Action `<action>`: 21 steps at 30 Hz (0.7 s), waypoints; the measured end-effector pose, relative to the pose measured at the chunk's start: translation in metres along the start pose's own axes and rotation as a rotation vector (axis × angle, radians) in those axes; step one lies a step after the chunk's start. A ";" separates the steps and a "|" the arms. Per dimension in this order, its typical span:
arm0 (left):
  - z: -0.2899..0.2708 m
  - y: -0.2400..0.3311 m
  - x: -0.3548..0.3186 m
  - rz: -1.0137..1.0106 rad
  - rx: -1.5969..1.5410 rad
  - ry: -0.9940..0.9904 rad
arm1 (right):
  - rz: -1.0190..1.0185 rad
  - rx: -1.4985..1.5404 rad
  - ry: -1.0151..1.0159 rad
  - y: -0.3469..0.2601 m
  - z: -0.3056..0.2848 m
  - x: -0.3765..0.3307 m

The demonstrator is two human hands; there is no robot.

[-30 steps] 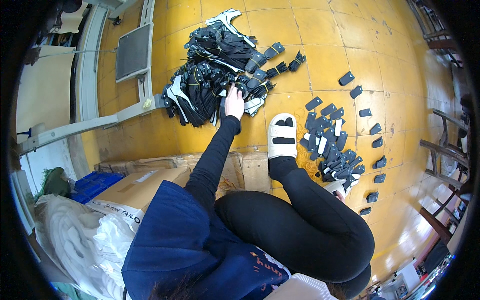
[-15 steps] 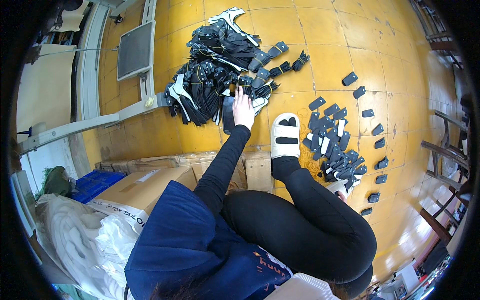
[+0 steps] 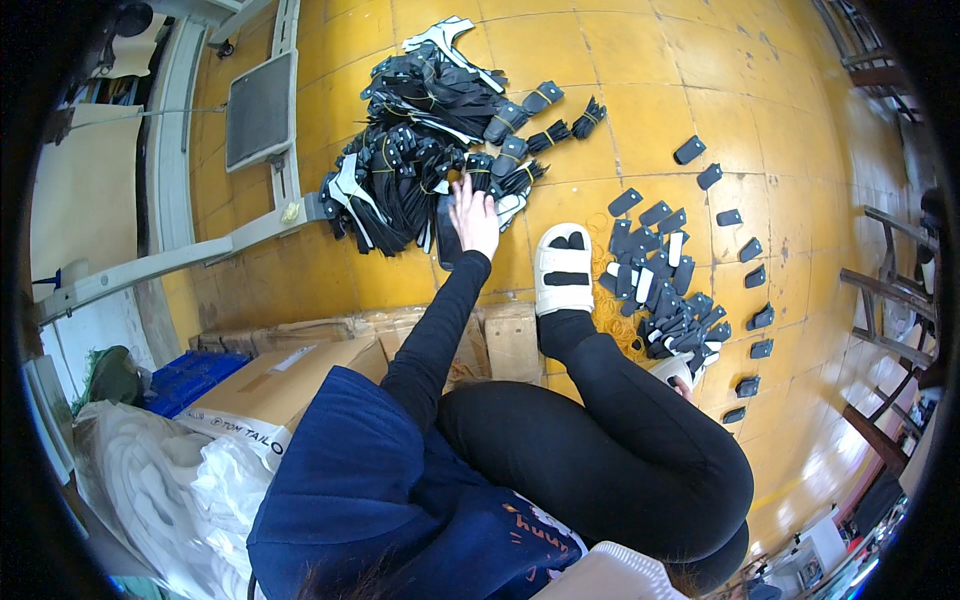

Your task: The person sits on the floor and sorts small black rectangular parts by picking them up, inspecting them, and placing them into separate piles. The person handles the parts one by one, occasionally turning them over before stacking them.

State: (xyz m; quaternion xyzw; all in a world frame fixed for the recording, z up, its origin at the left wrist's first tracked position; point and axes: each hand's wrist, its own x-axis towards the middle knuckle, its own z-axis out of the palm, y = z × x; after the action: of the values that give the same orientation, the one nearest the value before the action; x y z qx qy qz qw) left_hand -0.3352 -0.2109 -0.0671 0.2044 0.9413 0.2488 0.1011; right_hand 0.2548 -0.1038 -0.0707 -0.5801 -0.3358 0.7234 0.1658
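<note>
Left hand (image 3: 473,218) lifts one black strip (image 3: 447,232) beside one strap pile (image 3: 425,140)

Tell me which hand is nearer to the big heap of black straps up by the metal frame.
Left. The left hand rests at the lower edge of the heap of black straps, holding a flat black piece. The right hand is far off, behind the knee, beside the small black pieces.

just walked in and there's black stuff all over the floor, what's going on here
A person sits on the yellow tiled floor. Their left hand reaches forward and rests on a flat black piece at the edge of a big pile of black straps and bundles. The right hand is mostly hidden behind the knee, beside a smaller heap of black tabs by the foot in a white sandal.
</note>
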 end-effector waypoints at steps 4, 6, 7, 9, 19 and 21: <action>-0.002 0.029 -0.013 0.001 -0.339 0.214 | -0.044 -0.137 0.049 -0.004 -0.005 -0.003; -0.005 0.047 -0.016 0.135 -0.416 0.212 | -0.073 -0.256 0.042 -0.001 -0.014 0.002; -0.006 0.056 -0.022 0.037 -0.561 -0.059 | -0.067 -0.259 0.048 0.000 -0.017 0.002; -0.001 0.065 -0.022 0.034 -0.558 -0.289 | -0.059 -0.256 0.058 -0.002 -0.011 -0.002; 0.021 0.040 0.045 -0.236 -1.091 -0.116 | -0.057 -0.005 0.026 -0.013 0.018 -0.009; 0.019 0.042 0.054 -0.277 -1.210 -0.027 | -0.071 0.008 0.026 -0.017 0.021 -0.011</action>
State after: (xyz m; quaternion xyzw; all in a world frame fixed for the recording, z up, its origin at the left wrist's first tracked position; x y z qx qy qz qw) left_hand -0.3639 -0.1459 -0.0664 -0.0101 0.6501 0.7202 0.2422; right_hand 0.2348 -0.1044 -0.0491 -0.5765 -0.3512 0.7108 0.1979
